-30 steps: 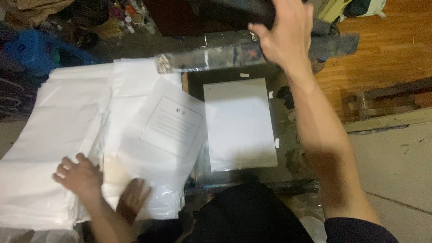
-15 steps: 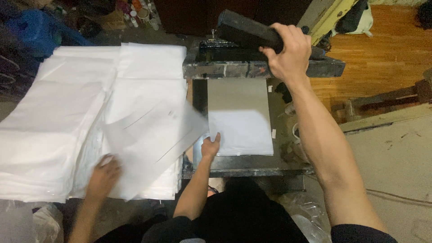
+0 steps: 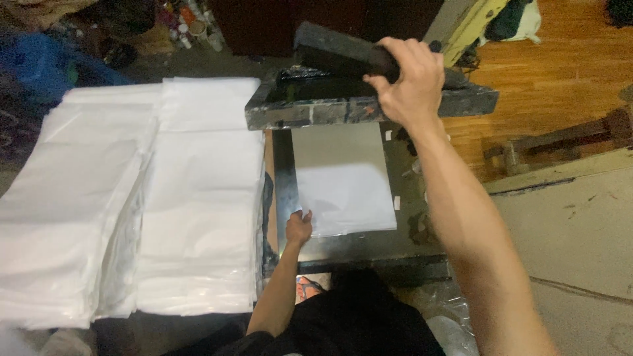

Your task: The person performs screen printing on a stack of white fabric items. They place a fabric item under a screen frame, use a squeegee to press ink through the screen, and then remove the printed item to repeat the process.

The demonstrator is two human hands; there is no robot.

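- On the dark metal press bed (image 3: 283, 178) at the centre of the view lies a white sheet (image 3: 346, 198), its long axis running from 12 to 6 o'clock, flat and square to the bed's edges.
- The left hand (image 3: 299, 227) sits at the sheet's lower-left corner, at about 7 o'clock from the sheet's middle; its fingers pinch or press that corner, though which of the two I cannot tell.
- The right hand (image 3: 409, 82) is up at 12 o'clock from the sheet, well apart from it, closed firmly around a dark bar-like handle (image 3: 343, 49) above a tilted, ink-stained frame (image 3: 369, 105).
- The left hand is plainly the nearer to the sheet; the frame hangs over the sheet's far end.
- At 9 o'clock, just beside the bed, stand two stacks of white bags (image 3: 198, 198), thin, slippery-looking and slightly glossy, their edges soft and uneven.
- The frame looks rigid, rough and crusted with dried ink; the floor at 2 o'clock is orange wood (image 3: 560, 72).
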